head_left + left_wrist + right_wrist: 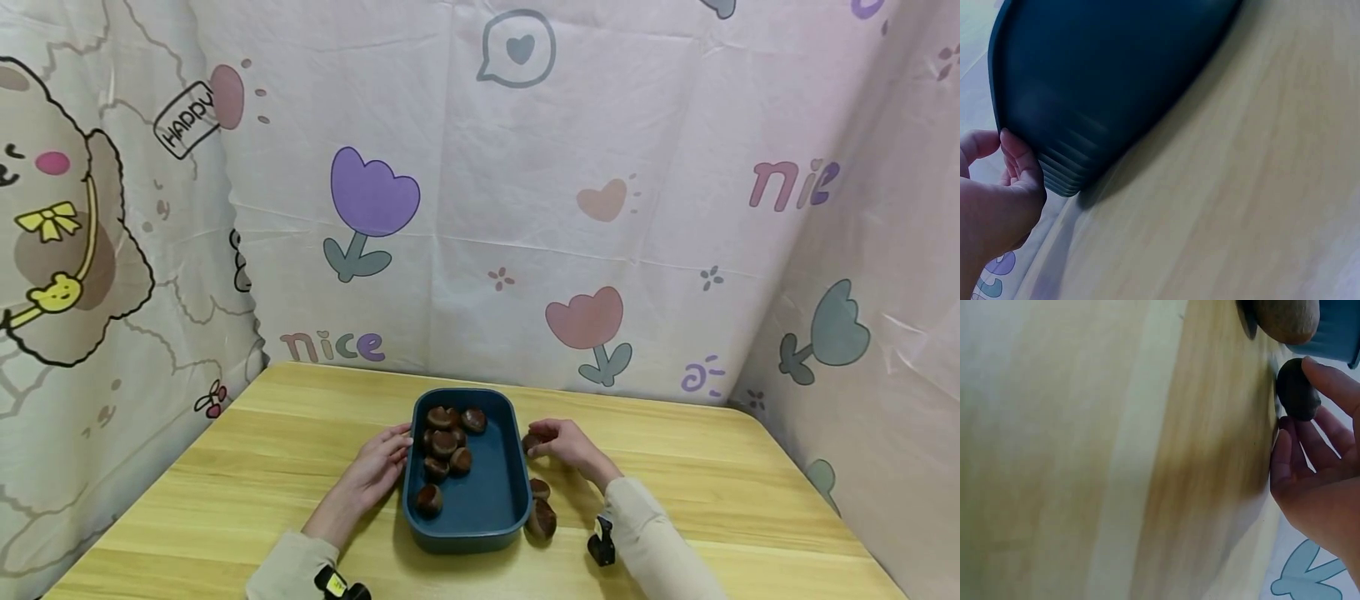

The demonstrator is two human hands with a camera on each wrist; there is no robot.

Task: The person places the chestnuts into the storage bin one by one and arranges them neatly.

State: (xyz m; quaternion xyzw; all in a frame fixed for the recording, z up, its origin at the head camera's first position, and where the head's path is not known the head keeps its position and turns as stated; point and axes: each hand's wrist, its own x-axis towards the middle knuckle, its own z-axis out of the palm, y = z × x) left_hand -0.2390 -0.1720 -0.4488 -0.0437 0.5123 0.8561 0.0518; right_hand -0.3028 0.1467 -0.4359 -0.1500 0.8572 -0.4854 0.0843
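A dark blue rectangular container [480, 546] stands on the table with several brown chestnuts [444, 444] along its left half. My left hand [372, 469] is at its left side; in the left wrist view, the fingertips [1015, 145] pinch the rim near a ribbed corner. To the right of the container, my right hand [567, 446] holds a chestnut [1297, 389] between thumb and fingers, low by the tabletop. Two loose chestnuts lie nearer me against the container's right side, a larger one [542, 520] in front of a smaller one [539, 489].
The light wooden table [300, 433] extends on both sides of the container. Behind it and at the sides hangs a pale printed cloth [480, 208]. A black wrist strap device [601, 542] sits at the right cuff, another [341, 585] at the left.
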